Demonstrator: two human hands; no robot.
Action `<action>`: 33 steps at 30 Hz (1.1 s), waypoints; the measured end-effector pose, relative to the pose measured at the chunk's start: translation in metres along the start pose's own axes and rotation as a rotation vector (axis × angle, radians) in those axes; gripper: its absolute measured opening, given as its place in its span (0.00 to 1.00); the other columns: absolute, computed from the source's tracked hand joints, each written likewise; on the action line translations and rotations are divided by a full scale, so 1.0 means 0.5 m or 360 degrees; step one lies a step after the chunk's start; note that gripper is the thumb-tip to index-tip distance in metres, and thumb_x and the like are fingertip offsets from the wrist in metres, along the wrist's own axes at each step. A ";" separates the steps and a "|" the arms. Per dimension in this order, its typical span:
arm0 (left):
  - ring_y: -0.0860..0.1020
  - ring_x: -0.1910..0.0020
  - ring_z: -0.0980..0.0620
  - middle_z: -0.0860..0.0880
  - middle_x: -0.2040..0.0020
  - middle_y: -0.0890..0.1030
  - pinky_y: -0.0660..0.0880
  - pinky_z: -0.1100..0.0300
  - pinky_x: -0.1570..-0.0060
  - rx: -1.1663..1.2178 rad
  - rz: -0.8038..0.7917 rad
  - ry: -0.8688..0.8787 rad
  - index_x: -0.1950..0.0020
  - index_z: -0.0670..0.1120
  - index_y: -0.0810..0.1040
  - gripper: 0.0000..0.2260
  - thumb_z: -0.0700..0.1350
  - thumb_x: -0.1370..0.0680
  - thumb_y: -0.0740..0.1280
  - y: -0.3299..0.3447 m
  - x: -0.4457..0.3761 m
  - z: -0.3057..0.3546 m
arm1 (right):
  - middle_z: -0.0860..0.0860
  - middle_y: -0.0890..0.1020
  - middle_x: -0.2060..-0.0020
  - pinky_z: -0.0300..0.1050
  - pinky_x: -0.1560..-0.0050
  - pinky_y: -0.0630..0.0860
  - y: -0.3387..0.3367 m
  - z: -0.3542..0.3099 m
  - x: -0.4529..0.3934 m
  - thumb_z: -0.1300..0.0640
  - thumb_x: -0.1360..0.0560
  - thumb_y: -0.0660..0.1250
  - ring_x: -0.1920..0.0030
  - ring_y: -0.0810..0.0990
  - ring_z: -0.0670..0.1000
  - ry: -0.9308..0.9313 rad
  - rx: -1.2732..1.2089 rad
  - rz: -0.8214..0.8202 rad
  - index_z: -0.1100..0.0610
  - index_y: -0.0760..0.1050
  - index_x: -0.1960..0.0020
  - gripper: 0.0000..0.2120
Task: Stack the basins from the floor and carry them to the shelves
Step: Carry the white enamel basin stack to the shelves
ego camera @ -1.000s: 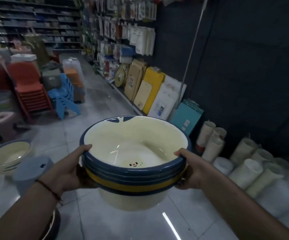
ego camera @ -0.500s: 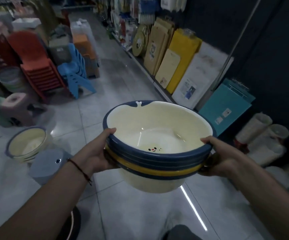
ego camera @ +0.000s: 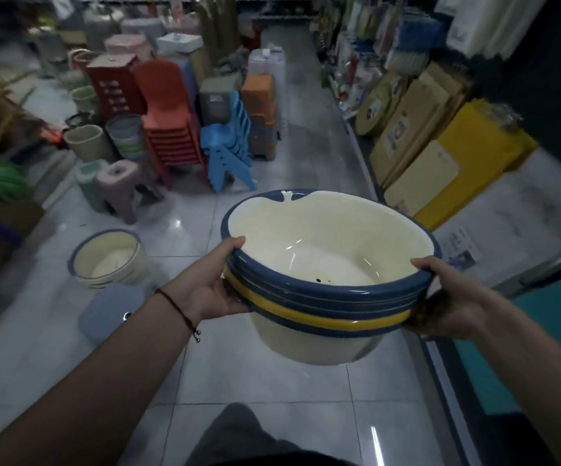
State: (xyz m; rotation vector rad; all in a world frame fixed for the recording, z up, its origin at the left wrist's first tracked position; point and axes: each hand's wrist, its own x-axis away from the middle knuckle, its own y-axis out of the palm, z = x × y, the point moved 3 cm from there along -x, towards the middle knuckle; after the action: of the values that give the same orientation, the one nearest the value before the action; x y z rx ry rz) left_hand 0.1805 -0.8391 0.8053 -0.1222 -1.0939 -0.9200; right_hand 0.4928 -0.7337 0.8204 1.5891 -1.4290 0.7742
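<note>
A person's left hand [ego camera: 215, 290] and right hand [ego camera: 450, 297] grip the rims of a stack of basins [ego camera: 329, 280], fingers closed around it, above the tiled floor [ego camera: 255, 375]; another basin [ego camera: 107, 257] sits nearby.

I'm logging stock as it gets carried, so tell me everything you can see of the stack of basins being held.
The stack of basins is nested, cream, glossy, plastic-looking, round, with dark blue rims and one yellow rim among them. The top basin is empty, with a small dark mark at its bottom. It is held above the tiled floor, tilted slightly, with the left hand and right hand gripping opposite rims.
</note>
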 end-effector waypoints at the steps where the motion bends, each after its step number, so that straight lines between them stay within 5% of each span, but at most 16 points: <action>1: 0.79 0.43 0.33 0.36 0.40 0.78 0.77 0.35 0.46 0.0027 0.0018 0.0019 0.40 0.37 0.71 0.30 0.53 0.33 0.78 0.009 -0.015 0.021 | 0.61 0.76 0.41 0.61 0.57 0.78 0.016 -0.037 -0.017 0.55 0.39 0.76 0.43 0.77 0.63 0.0003 0.0033 -0.0027 0.61 0.64 0.31 0.40; 6: 0.78 0.42 0.33 0.35 0.40 0.78 0.76 0.35 0.44 0.0136 0.0078 0.0084 0.38 0.38 0.69 0.32 0.55 0.31 0.76 0.036 -0.126 0.151 | 0.63 0.76 0.42 0.59 0.58 0.79 0.123 -0.209 -0.110 0.53 0.34 0.75 0.44 0.77 0.64 -0.0030 0.0216 -0.0102 0.57 0.64 0.32 0.34; 16: 0.79 0.42 0.34 0.35 0.40 0.79 0.76 0.37 0.42 0.0113 0.0107 0.0039 0.31 0.39 0.69 0.37 0.56 0.33 0.77 0.111 -0.484 0.506 | 0.62 0.77 0.45 0.58 0.46 0.78 0.362 -0.545 -0.398 0.52 0.28 0.73 0.45 0.78 0.61 -0.0041 0.0255 0.0008 0.59 0.70 0.51 0.16; 22: 0.80 0.44 0.36 0.36 0.42 0.80 0.77 0.38 0.47 -0.0064 0.0116 0.0062 0.37 0.39 0.72 0.29 0.57 0.29 0.74 0.228 -0.624 0.741 | 0.62 0.78 0.44 0.60 0.49 0.80 0.446 -0.746 -0.533 0.52 0.31 0.75 0.47 0.80 0.62 -0.0019 0.0136 0.0022 0.57 0.68 0.38 0.26; 33: 0.80 0.43 0.35 0.36 0.40 0.80 0.76 0.37 0.44 -0.0163 0.0105 0.0072 0.31 0.43 0.71 0.34 0.58 0.31 0.75 0.520 -0.982 1.038 | 0.59 0.80 0.48 0.51 0.59 0.81 0.475 -1.184 -0.831 0.49 0.28 0.72 0.51 0.81 0.58 -0.0184 0.0142 -0.0065 0.58 0.72 0.37 0.24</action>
State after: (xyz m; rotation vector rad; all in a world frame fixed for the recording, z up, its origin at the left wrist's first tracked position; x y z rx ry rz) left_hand -0.0768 -0.1255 0.7540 -0.2197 -0.9952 -0.9153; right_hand 0.2455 -0.0155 0.7703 1.7506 -1.4567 0.7420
